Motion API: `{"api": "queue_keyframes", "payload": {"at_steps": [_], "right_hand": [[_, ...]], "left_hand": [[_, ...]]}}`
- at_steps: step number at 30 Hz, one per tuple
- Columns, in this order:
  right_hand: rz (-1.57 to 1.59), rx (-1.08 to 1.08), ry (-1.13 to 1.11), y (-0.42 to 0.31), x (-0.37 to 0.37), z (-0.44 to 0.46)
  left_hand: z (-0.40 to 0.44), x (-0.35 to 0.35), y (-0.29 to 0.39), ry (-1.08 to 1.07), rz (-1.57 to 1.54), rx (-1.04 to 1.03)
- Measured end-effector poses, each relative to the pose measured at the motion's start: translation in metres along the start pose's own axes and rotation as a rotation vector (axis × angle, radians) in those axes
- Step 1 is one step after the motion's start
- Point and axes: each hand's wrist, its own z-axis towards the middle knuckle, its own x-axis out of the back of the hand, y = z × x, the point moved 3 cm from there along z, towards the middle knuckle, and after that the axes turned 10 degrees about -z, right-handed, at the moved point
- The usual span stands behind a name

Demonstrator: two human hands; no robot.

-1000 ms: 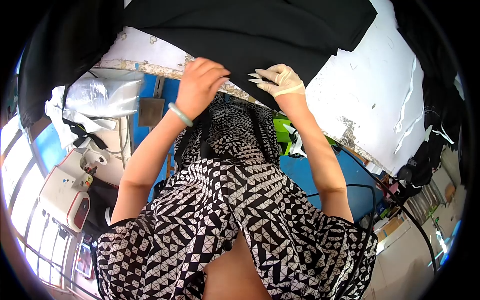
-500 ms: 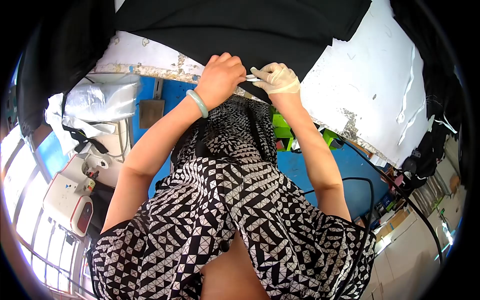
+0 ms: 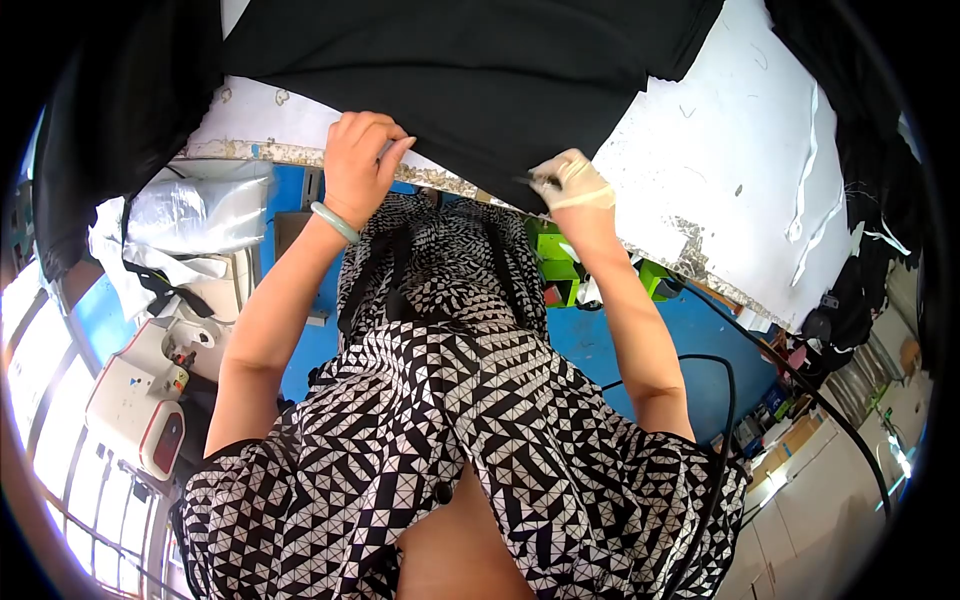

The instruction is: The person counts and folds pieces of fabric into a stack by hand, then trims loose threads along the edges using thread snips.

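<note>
Black fabric lies across the white table, its lower edge reaching the worn table rim. At its left lower edge is my left hand, with a pale green bangle on the wrist; its fingers are closed on the fabric edge. My right hand, in a cream glove, is beside the fabric's lower corner. It is closed around small thread snips, whose blades are blurred and lie over the black fabric.
A white-and-red machine stands at the lower left, below a clear plastic bag. White strips lie on the table at right. Dark cloth hangs at both sides. Black cables and green bins are below the table.
My left hand first moved in beside the snips, then back left along the fabric edge. My right hand has shifted slightly down with the snips. The fabric has slid a little left.
</note>
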Motion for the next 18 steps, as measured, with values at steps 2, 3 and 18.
{"api": "queue_keyframes", "payload": {"at_steps": [2, 3, 18], "right_hand": [[-0.002, -0.083, 0.007, 0.004, -0.002, 0.009], [0.094, -0.121, -0.035, 0.004, -0.002, 0.012], [0.259, -0.466, -0.160, 0.018, 0.001, 0.043]], "left_hand": [[-0.005, -0.001, 0.002, -0.078, -0.009, -0.024], [-0.009, 0.000, 0.003, -0.123, -0.013, -0.034], [0.033, -0.024, -0.006, -0.064, -0.041, 0.029]]}}
